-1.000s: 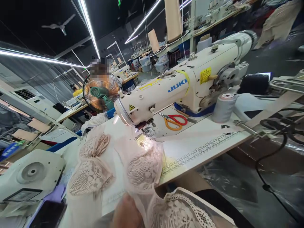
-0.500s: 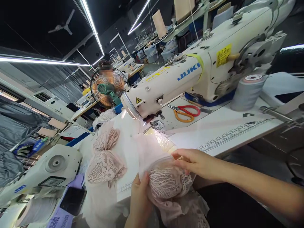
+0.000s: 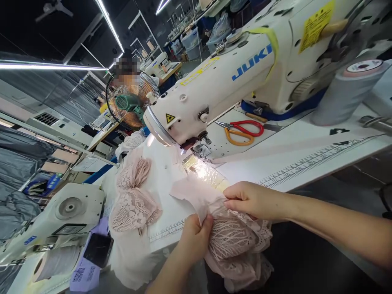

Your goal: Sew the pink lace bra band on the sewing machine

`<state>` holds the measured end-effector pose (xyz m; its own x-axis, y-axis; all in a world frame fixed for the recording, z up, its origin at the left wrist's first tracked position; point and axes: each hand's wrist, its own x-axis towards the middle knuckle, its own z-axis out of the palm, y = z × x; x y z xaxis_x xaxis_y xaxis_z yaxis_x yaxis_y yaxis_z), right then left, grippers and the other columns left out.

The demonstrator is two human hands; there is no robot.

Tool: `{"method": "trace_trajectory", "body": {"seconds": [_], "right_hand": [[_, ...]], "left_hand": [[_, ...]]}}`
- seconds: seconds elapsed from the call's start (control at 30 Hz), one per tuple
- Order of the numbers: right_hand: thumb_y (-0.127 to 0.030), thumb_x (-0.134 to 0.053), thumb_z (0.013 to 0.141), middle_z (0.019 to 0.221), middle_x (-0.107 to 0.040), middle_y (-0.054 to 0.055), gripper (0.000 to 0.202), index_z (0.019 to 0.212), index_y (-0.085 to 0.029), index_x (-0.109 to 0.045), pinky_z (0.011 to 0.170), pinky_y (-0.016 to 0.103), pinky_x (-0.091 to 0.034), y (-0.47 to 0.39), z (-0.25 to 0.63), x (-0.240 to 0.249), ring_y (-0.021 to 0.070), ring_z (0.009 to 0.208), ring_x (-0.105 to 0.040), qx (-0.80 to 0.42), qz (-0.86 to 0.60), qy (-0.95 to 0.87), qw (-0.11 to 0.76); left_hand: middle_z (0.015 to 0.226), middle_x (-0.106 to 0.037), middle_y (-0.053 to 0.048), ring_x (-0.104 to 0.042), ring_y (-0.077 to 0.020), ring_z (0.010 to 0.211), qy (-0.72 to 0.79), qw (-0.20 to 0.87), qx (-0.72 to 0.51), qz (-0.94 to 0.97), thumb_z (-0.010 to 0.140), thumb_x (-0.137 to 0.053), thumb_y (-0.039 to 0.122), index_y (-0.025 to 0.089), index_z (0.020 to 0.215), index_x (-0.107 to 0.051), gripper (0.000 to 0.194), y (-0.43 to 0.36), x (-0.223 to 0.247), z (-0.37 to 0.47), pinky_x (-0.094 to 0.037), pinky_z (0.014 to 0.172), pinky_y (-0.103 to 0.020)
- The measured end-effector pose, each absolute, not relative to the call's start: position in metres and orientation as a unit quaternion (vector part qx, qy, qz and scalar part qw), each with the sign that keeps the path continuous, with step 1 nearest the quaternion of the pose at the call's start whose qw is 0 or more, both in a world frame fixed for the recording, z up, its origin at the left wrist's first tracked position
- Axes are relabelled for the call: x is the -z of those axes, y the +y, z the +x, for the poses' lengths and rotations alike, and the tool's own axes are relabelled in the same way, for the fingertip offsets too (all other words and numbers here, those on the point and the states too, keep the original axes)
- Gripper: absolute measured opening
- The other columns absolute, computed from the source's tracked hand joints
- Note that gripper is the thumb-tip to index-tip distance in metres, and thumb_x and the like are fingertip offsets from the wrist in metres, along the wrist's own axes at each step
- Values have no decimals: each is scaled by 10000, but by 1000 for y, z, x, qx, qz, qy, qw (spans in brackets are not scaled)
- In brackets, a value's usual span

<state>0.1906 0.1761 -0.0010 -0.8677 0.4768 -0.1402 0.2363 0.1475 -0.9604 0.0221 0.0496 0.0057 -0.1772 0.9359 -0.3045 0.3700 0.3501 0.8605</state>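
Between my hands is a pale pink lace bra (image 3: 232, 239), its sheer fabric edge spread toward the sewing machine (image 3: 211, 90). My left hand (image 3: 196, 234) pinches the near-left edge of the bra between thumb and fingers. On the far-right side, my right hand (image 3: 251, 200) grips the same edge, fingers closed and partly hidden by cloth. Part of the bra hangs down over the table's front edge. Just beyond lies a shiny yellowish plate (image 3: 205, 173) under the machine's lamp. Another lace bra piece (image 3: 134, 210) rests on the table to the left.
Red-and-orange-handled scissors (image 3: 243, 132) lie on the machine bed. A grey thread cone (image 3: 346, 92) stands at the right. At left are a second machine (image 3: 65, 212), a black phone (image 3: 98, 249) and purple paper (image 3: 84, 279). A fan (image 3: 131, 100) and a person (image 3: 125, 71) are behind.
Both hands still hold the bra. My left hand has moved right and up along its edge, and the bra has been drawn away from the needle area. The camera view has shifted closer to the machine.
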Motion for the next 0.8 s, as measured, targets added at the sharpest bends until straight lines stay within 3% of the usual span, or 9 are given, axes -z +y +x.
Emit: {"method": "trace_trajectory", "body": {"seconds": [0.2, 0.33, 0.47, 0.6, 0.7, 0.8], "right_hand": [[-366, -405, 754, 467, -294, -72, 284, 538, -227, -284, 433, 235, -246, 173, 186, 5, 97, 430, -354, -555, -258, -782, 120], [-319, -394, 780, 514, -337, -41, 287, 546, -233, -253, 519, 282, -265, 161, 190, 8, 137, 517, -372, -464, -301, -813, 185], [-287, -314, 858, 636, -565, 36, 257, 630, -225, -413, 599, 313, -342, 144, 202, 14, 188, 630, -516, -341, -308, -858, 228], [-274, -241, 878, 762, -678, 110, 348, 715, -215, -543, 633, 371, -406, 133, 210, 21, 268, 729, -619, -248, -336, -893, 170], [-360, -298, 865, 715, -676, 95, 322, 776, -224, -576, 612, 390, -422, 134, 222, 27, 287, 686, -623, -284, -381, -864, 165], [-518, -346, 850, 682, -661, 77, 380, 890, -228, -589, 615, 384, -467, 135, 245, 42, 268, 653, -615, -438, -406, -776, 204]], "left_hand": [[745, -681, -71, -577, -236, 743, 698, 440, -320, 465, 818, -540, 545, 117, 810, -718, 464, 57, -13, 28, -415, 684, -282], [817, -698, -81, -602, -252, 835, 655, 498, -432, 370, 738, -651, 554, 119, 898, -713, 467, 49, -8, 34, -433, 772, -307], [798, -702, -88, -636, -262, 852, 571, 587, -540, 196, 639, -782, 444, 125, 913, -693, 430, 34, 3, 48, -447, 841, -359], [759, -695, -99, -647, -284, 874, 486, 663, -559, 108, 592, -820, 312, 112, 849, -684, 353, 28, 10, 61, -449, 877, -402], [718, -684, -99, -647, -301, 873, 456, 686, -561, 86, 565, -822, 276, 97, 817, -683, 339, 31, 10, 62, -454, 882, -423], [689, -674, -98, -651, -305, 859, 456, 686, -563, 67, 579, -799, 245, 87, 795, -673, 297, 36, 7, 56, -455, 885, -434]]}}
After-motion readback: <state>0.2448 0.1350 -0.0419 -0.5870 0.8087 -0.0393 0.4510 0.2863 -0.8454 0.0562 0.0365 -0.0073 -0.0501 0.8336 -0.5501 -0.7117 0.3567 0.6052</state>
